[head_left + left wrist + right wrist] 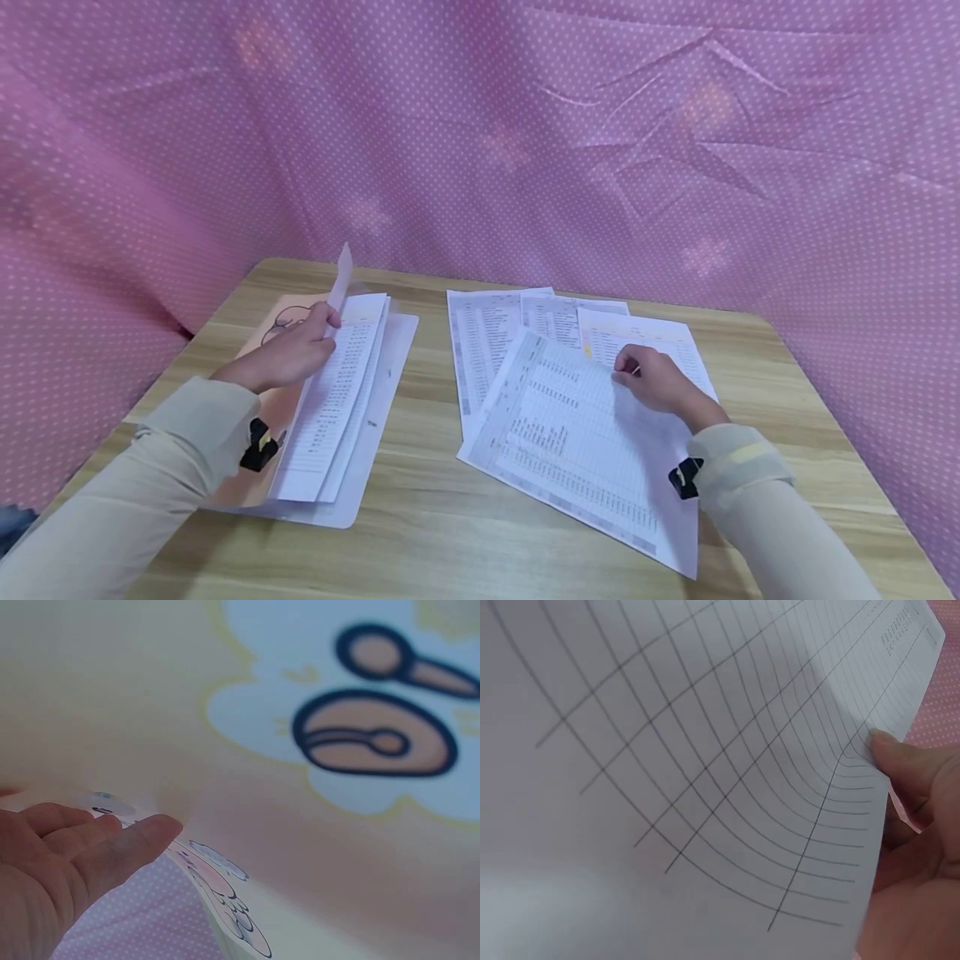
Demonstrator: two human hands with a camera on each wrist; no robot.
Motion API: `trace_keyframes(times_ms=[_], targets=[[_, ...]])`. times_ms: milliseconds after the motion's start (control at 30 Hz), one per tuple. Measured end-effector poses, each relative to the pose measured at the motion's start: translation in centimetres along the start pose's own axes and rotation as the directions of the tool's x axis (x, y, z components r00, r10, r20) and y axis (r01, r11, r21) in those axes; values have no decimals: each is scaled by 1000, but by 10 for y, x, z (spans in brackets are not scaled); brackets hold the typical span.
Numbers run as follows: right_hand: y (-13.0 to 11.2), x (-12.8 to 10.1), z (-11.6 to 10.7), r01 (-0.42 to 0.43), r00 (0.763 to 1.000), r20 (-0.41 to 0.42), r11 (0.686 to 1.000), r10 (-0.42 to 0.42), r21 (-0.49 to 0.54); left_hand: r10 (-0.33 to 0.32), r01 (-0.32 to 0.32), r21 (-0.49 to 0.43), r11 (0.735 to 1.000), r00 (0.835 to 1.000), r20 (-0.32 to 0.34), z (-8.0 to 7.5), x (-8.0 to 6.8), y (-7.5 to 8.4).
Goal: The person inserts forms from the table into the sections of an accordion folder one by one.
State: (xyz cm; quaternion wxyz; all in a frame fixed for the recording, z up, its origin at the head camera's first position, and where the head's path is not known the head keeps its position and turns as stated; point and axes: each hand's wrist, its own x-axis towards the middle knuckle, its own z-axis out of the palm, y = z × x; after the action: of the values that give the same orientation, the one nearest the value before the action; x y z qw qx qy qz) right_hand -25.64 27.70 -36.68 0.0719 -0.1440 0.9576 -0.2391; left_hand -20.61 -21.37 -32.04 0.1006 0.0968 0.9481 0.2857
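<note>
Fingers of left hand pinch a thin sheet upright over the glossy folder. Right hand, fingers curled, grips a gridded page on the wooden table.

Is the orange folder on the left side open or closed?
Open. The left hand lifts its clear cover above the papers lying on the orange folder.

The table is pale wood-grain laminate, smooth and matt. The printed sheets are thin matt paper. The folder looks like glossy translucent plastic. The dotted backdrop is creased cloth.
</note>
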Motion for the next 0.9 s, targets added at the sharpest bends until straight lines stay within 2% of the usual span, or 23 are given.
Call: trace_keyframes(times_ms=[200, 567, 900], targets=[[-4, -6, -6, -2, 1000, 25, 999, 1, 42, -4, 4, -3, 1000, 1000, 5, 0, 2, -1], [-19, -13, -9, 68, 997, 28, 986, -73, 152, -1, 1, 0, 1000, 1000, -3, 0, 1, -2], [-25, -19, -15, 115, 989, 53, 952, -135, 285, -4, 4, -12, 1000, 1000, 0, 0, 1, 2]])
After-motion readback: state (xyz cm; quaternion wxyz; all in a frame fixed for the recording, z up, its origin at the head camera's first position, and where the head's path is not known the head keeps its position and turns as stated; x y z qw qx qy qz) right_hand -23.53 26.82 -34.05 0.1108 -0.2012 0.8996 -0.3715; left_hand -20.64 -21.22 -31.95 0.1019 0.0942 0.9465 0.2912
